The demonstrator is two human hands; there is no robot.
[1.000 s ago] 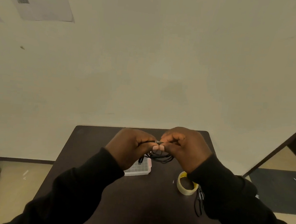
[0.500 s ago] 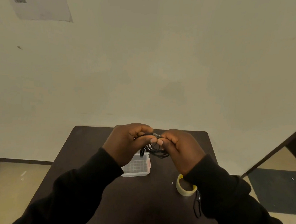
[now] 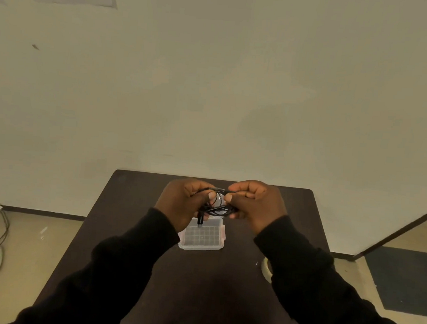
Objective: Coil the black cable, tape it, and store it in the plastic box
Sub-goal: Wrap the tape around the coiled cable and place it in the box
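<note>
Cable: the black cable (image 3: 218, 207) is held coiled between both hands, its long axis running from hand to hand.
Hands: the left hand (image 3: 184, 202) and right hand (image 3: 255, 205) are closed on it.
Box: the plastic box (image 3: 202, 237) is seen open, directly below the hands, nearer the left one.

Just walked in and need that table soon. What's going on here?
A person is holding a coiled black cable in both hands, left hand and right hand, above an open plastic box on the dark table. A tape roll peeks out beside the right sleeve. Nothing is stored yet.
</note>
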